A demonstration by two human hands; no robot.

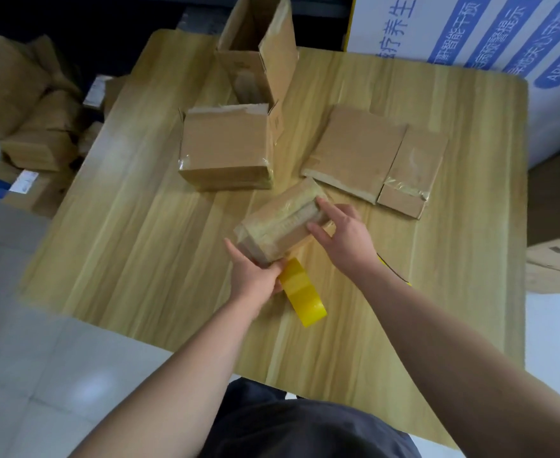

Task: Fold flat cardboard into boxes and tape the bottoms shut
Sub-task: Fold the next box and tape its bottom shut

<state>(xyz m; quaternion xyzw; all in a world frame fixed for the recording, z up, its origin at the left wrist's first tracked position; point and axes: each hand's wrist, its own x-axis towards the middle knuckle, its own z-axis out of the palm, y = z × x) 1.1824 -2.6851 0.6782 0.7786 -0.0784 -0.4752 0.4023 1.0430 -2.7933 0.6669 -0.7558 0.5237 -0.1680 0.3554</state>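
From the head camera, a small cardboard box (281, 223), wrapped in glossy tape, is held tilted just above the wooden bench (139, 242). The left hand (255, 276) has its grip clamped on the box's near end, thumb on one side and fingers curled under. The right hand (344, 233) clamps the far end, with fingers spread over the top edge. A yellow tape roll (303, 297) stands on edge just nearer than the box, beside the left hand; whether they touch cannot be told. Beyond the box to the right lies flat cardboard (354, 150). Beyond it to the left sits a closed carton (225, 147), with an open carton (255, 51) behind.
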